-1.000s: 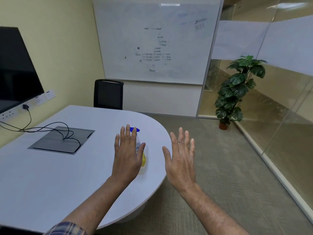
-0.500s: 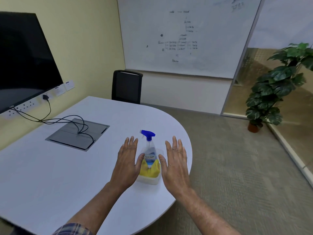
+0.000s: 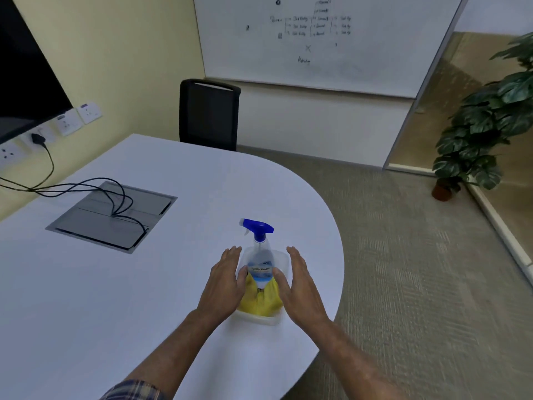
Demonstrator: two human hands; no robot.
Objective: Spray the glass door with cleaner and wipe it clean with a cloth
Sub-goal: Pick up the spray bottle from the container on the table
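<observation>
A clear spray bottle (image 3: 261, 262) with a blue trigger head stands in a small translucent tub (image 3: 261, 319) near the table's rounded right end. A yellow cloth (image 3: 261, 301) lies crumpled in the tub, in front of the bottle. My left hand (image 3: 225, 281) is flat against the tub's left side, fingers stretched forward, thumb close to the bottle. My right hand (image 3: 301, 284) is at the tub's right side in the same pose. Neither hand grips anything. Glass wall panels (image 3: 473, 90) run along the right, past the whiteboard.
The white table (image 3: 144, 284) has a grey cable hatch (image 3: 112, 215) with black cords running to wall sockets. A black chair (image 3: 209, 114) stands at the far edge. A potted plant (image 3: 476, 134) sits on the carpet by the glass. A dark screen (image 3: 26, 73) hangs at the left.
The view dropped and moved closer to the table. Both hands came down from hovering above the tub and now flank it on either side, with the bottle showing between them.
</observation>
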